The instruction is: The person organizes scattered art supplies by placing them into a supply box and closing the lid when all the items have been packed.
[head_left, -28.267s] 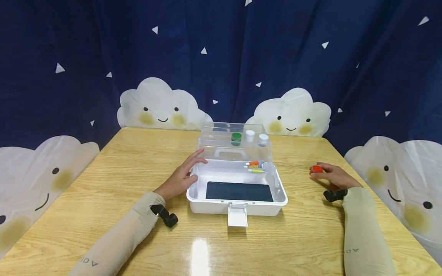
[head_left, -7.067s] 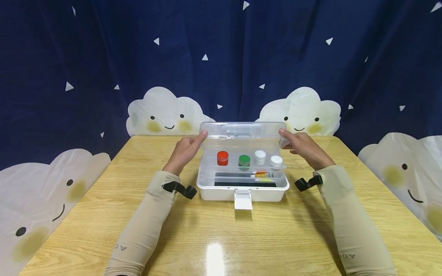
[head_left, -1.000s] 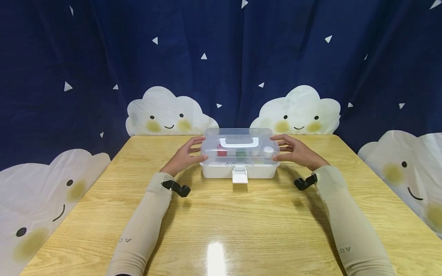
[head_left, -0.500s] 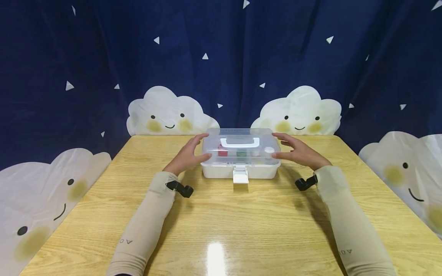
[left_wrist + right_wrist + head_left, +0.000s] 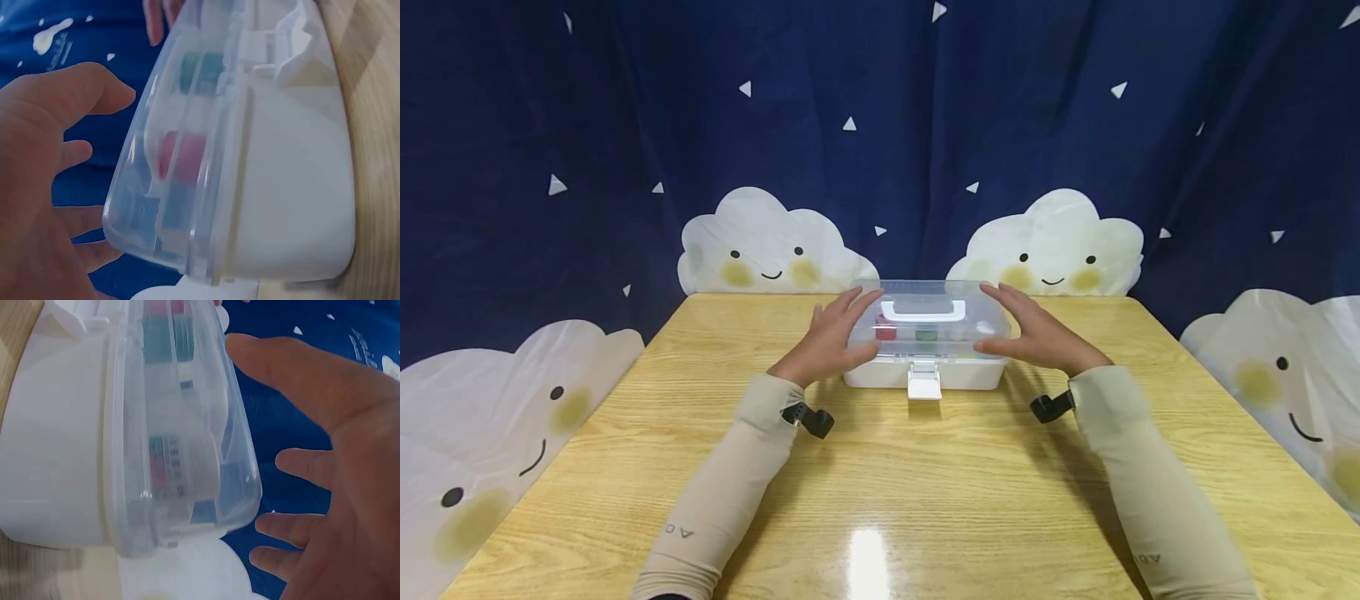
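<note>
A white toolbox [image 5: 880, 375] stands toward the back of the table with its clear lid [image 5: 917, 290] down. Its white front latch [image 5: 924, 383] hangs out unfastened below the rim, and the carry handle [image 5: 922, 316] lies across the lid. Through the plastic I see a red-capped jar [image 5: 182, 156], a green-capped jar [image 5: 167, 339] and a labelled white jar [image 5: 194, 465]. My left hand [image 5: 829, 340] is spread beside and above the lid's left end. Over the right end my right hand [image 5: 1037, 333] mirrors it, thumb and fingers apart. Neither hand grips anything.
The box rests on a wooden table [image 5: 790, 517]. Behind it hangs a dark blue curtain [image 5: 805, 167] with white cloud cutouts [image 5: 767, 233] along the table's back and sides. Black wrist mounts [image 5: 807, 419] sit on both sleeves.
Earlier the lid stood raised and my right hand held the red-capped jar off to the right; now the jar is inside and the lid down. Both hands have just moved inward, off the lid's ends.
</note>
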Action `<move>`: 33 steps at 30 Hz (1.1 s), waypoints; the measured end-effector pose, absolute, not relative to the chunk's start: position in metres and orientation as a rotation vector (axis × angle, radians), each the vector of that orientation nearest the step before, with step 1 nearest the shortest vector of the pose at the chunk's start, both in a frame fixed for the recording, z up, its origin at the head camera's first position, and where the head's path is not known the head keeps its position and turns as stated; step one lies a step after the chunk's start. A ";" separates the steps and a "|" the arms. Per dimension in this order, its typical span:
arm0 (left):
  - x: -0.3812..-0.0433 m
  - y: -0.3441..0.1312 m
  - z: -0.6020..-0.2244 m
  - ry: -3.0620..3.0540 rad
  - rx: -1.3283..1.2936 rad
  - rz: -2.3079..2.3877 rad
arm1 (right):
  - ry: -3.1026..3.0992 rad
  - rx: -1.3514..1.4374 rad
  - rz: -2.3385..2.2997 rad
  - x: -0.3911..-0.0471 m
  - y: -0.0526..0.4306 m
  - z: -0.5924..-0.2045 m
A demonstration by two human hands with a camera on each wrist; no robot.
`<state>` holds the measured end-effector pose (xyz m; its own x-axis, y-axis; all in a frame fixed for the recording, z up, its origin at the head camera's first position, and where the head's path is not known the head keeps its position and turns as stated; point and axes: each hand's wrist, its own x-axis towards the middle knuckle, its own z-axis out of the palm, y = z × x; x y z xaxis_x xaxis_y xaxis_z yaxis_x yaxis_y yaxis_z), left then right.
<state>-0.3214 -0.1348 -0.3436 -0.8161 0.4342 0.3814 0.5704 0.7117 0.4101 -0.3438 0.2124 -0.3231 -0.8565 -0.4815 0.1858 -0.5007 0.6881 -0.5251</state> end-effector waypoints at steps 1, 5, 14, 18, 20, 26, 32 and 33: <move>-0.321 -0.133 -0.344 -2.659 -0.799 -0.719 | -2.853 0.832 0.870 -0.343 0.210 -0.323; -0.317 -0.126 -0.346 -2.632 -0.809 -0.529 | -2.837 0.849 0.738 -0.337 0.202 -0.319; -0.312 -0.111 -0.351 -2.579 -0.765 -0.241 | -2.797 0.927 0.649 -0.324 0.182 -0.318; -0.310 -0.104 -0.355 -2.565 -0.778 -0.156 | -2.811 0.932 0.578 -0.319 0.175 -0.321; -0.309 -0.101 -0.357 -2.555 -0.795 -0.104 | -2.810 0.933 0.535 -0.319 0.172 -0.324; -0.308 -0.095 -0.362 -2.532 -0.795 0.037 | -2.762 0.932 0.413 -0.318 0.163 -0.333; -0.308 -0.091 -0.366 -2.556 -0.743 0.083 | -2.785 0.910 0.348 -0.318 0.157 -0.341; -0.308 -0.091 -0.366 -2.556 -0.734 0.095 | -2.785 0.910 0.330 -0.318 0.156 -0.341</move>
